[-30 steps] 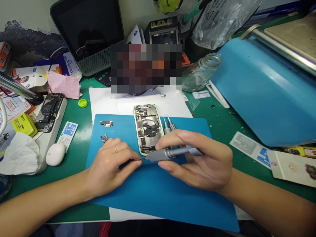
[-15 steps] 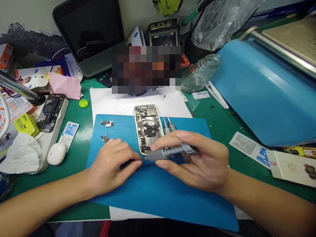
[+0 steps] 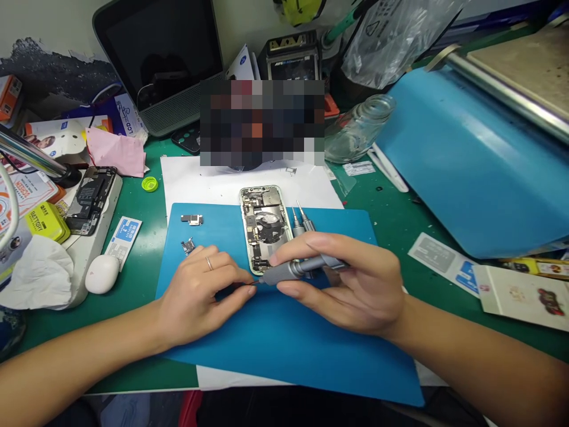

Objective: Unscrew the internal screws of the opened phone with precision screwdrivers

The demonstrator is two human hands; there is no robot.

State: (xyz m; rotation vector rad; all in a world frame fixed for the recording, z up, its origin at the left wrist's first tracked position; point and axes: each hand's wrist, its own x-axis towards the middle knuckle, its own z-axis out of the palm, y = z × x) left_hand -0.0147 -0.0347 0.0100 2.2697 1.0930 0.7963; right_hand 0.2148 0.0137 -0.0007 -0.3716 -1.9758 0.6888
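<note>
My right hand (image 3: 347, 284) grips a grey screwdriver (image 3: 282, 273) by its handle, with the shaft pointing left. My left hand (image 3: 208, 296), a ring on one finger, is closed in a pinch of thumb and forefinger at the screwdriver's thin tip. Whatever small thing may sit in that pinch is hidden. Just beyond the hands lies an opened phone (image 3: 272, 237), its inner parts exposed, on a blue mat (image 3: 288, 350). Two more screwdrivers (image 3: 304, 220) lie along the phone's right side. Two small phone parts, a metal-and-black piece (image 3: 192, 220) and a circuit piece (image 3: 188, 245), rest on the mat's left.
A glass jar (image 3: 362, 127) lies tilted behind the mat, near white tweezers (image 3: 387, 168). At left are a white earbud case (image 3: 102, 274), another opened phone (image 3: 92, 201) and a green cap (image 3: 150, 184). A large blue sheet (image 3: 444, 160) curves over the right side.
The screwdriver's handle has tilted slightly and my right hand has shifted a little left. Both hands keep their hold. The whole view has moved slightly.
</note>
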